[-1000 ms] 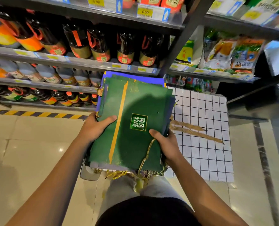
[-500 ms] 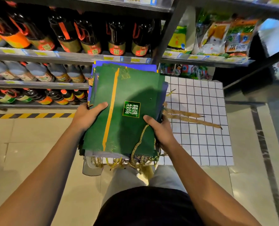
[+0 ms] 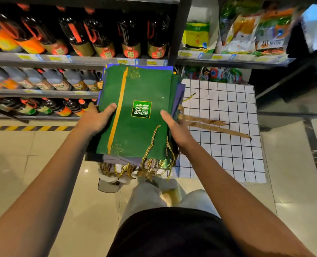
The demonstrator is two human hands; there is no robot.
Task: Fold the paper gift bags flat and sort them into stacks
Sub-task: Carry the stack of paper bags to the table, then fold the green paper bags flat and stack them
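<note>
Many flattened gift bags (image 3: 135,115), clamped edgewise between left hand (image 3: 95,119) and right hand (image 3: 176,128); light, slippery, likely to fan—grip both long edges.

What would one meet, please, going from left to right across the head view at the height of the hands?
Left hand → yellow stripe → green gift bag's logo → right hand → brown ribbon handles → white grid-patterned surface.
</note>
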